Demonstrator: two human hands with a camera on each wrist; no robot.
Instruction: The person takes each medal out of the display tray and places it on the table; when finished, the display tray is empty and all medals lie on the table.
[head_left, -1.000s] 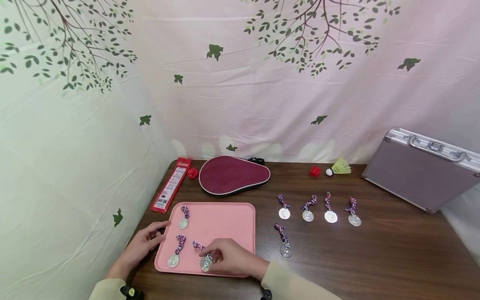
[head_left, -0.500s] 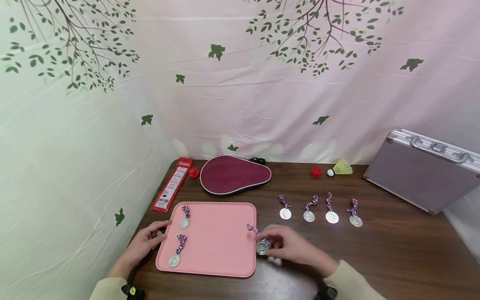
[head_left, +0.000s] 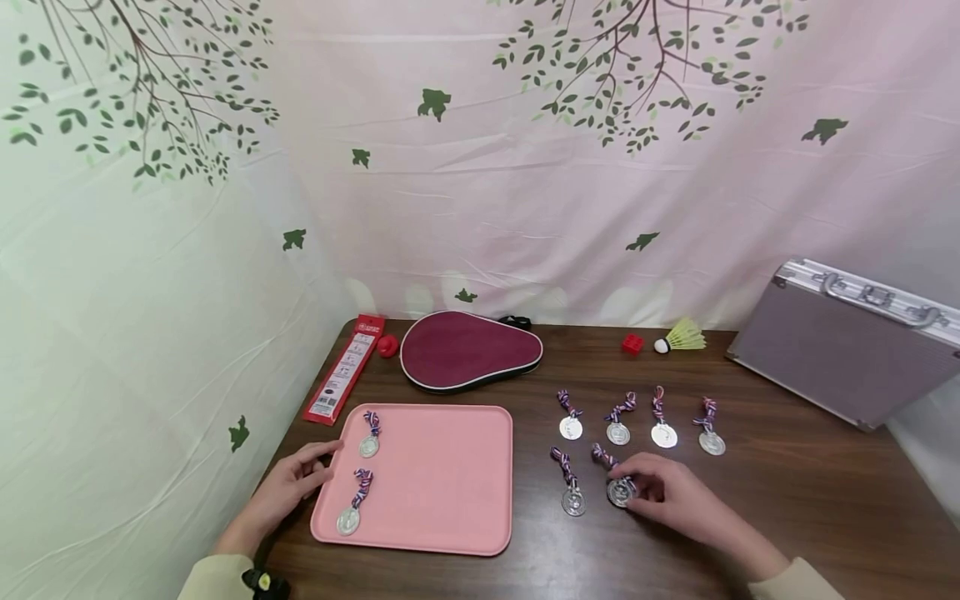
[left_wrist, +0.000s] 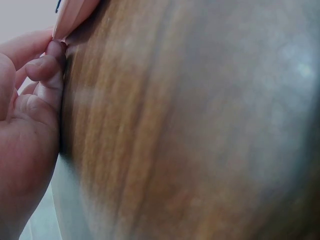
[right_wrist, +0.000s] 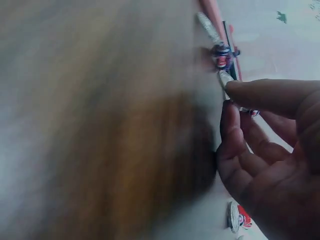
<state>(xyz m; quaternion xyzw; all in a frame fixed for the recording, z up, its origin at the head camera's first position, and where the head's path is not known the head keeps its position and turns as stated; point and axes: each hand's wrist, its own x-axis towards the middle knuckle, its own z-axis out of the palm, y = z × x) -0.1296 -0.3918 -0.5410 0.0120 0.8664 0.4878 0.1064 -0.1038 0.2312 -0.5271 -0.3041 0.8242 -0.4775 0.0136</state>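
Observation:
Just above the brown table my right hand (head_left: 663, 490) pinches a silver medal (head_left: 621, 492) between thumb and fingers. The medal's knotted striped ribbon (head_left: 602, 455) trails to its upper left. In the right wrist view the thumb (right_wrist: 265, 95) meets the fingertips at this medal's edge. My left hand (head_left: 288, 487) rests at the left rim of a pink tray (head_left: 435, 479), fingertips touching it. Two silver medals lie in the tray, the upper medal (head_left: 369, 446) and the lower medal (head_left: 348, 521). Left of my right hand lies another medal (head_left: 573, 502) on the table.
Several medals (head_left: 663, 435) form a row behind my right hand. Farther back are a maroon paddle case (head_left: 468, 350), a red duck (head_left: 387, 346), a red-and-white packet (head_left: 345, 371), a red toy brick (head_left: 632, 343) and a shuttlecock (head_left: 678, 336). A metal-edged briefcase (head_left: 840, 350) stands at right.
My right hand has carried its medal from over the tray's lower middle rightward to the table, past the other front medal. My left hand has stayed at the tray's rim.

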